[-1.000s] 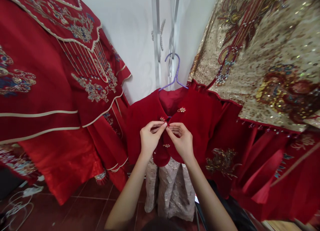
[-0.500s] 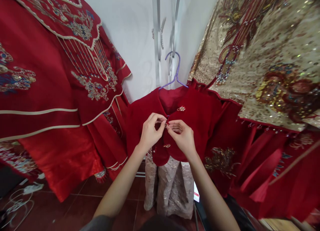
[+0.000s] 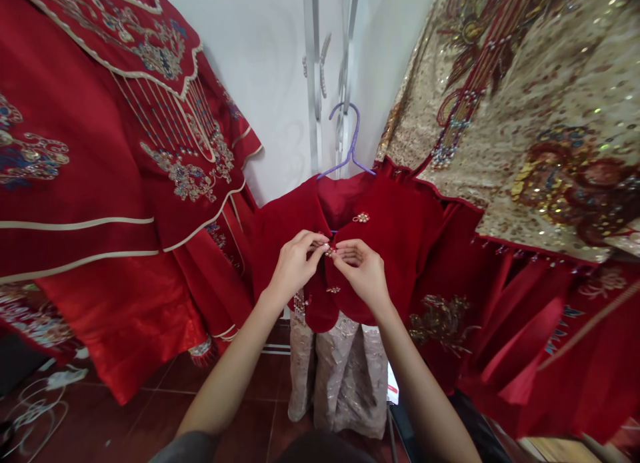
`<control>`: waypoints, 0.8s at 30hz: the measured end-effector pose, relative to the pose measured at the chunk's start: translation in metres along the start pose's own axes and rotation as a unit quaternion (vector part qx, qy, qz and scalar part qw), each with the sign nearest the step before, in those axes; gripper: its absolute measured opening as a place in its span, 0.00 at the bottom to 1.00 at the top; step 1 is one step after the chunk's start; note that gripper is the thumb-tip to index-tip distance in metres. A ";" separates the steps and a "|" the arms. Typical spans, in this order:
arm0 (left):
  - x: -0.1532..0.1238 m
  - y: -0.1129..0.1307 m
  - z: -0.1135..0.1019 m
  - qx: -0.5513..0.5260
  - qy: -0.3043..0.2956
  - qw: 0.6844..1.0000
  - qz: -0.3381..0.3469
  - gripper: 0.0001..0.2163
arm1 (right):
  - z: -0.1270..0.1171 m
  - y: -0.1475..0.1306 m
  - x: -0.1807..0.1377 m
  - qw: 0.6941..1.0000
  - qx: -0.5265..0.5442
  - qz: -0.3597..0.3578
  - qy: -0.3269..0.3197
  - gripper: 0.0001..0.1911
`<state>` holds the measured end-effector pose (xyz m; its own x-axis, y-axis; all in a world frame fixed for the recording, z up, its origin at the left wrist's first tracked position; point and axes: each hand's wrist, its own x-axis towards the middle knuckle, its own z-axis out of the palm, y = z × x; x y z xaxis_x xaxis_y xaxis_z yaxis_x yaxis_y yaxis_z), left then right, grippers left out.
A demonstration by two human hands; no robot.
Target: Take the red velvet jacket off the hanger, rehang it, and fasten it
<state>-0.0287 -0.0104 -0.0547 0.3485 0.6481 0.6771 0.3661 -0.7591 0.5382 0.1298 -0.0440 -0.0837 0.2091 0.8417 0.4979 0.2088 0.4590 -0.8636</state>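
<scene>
A small red velvet jacket [image 3: 400,239] hangs on a purple hanger [image 3: 350,143] in the middle of the view. My left hand [image 3: 295,266] and my right hand [image 3: 363,273] meet at its front opening. Both pinch a small jewelled clasp [image 3: 329,251] between fingertips, each hand also gripping a front edge of the jacket. Another jewelled clasp [image 3: 361,217] sits above near the collar, and a third [image 3: 333,290] lies below my hands. A pale sequined skirt [image 3: 340,376] hangs beneath the jacket.
A large red embroidered robe [image 3: 100,203] hangs at the left. A gold sequined robe with red trim [image 3: 525,136] fills the right. A white wall and metal rail [image 3: 313,69] stand behind. Dark red floor tiles [image 3: 165,409] and white cords [image 3: 35,409] lie below left.
My hands have shifted slightly left and up on the jacket front, still working the same clasp. The left jacket edge has been pulled a little closer to the right one.
</scene>
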 end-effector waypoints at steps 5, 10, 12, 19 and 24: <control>-0.003 0.001 0.004 0.016 0.061 0.998 0.010 0.07 | 0.001 0.000 0.002 1.000 0.018 0.018 -0.001 0.12; -0.016 0.010 0.017 -0.011 0.107 0.994 0.006 0.07 | -0.009 -0.007 -0.005 1.000 -0.002 0.025 -0.004 0.11; -0.021 0.015 0.021 -0.073 0.110 0.991 -0.026 0.06 | -0.022 -0.012 -0.006 0.997 -0.042 0.021 -0.066 0.11; -0.004 0.006 0.032 -0.102 0.154 0.975 -0.125 0.14 | -0.041 -0.022 0.034 0.959 -0.197 -0.080 0.189 0.23; 0.004 0.003 0.041 -0.073 0.163 0.978 -0.111 0.10 | -0.030 -0.017 0.050 0.947 -0.233 -0.106 0.195 0.11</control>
<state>0.0090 -0.0072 -0.0706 -0.0270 0.7618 0.6472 0.2669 -0.6185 0.7391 0.1651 -0.0185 -0.0422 0.4325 0.5340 0.7265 0.6650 0.3552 -0.6570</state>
